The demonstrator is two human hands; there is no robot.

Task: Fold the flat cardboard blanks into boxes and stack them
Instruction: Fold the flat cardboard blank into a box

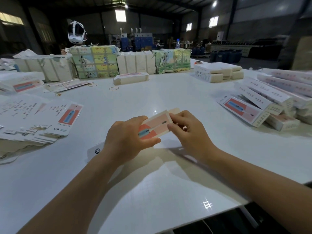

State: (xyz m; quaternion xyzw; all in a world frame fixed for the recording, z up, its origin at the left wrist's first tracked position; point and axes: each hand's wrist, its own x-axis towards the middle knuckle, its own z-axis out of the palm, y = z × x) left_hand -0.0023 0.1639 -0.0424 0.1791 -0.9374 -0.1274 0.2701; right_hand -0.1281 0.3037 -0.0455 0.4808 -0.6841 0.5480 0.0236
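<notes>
Premises: a dim industrial warehouse used for packing. Evidence: metal roof trusses [168,4], high windows [213,21], a large white table [152,98] carrying strapped bundles [94,62] and folded boxes [263,105].

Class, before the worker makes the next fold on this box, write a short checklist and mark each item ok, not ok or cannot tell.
1. Left hand grips the box: ok.
2. Right hand pinches its far end: ok.
3. End flap free to fold: ok.
4. Bottom end closed: cannot tell, hidden by the left hand.
5. Flat blanks within reach at left: ok.
6. Finished stack at right has room: ok.
</notes>
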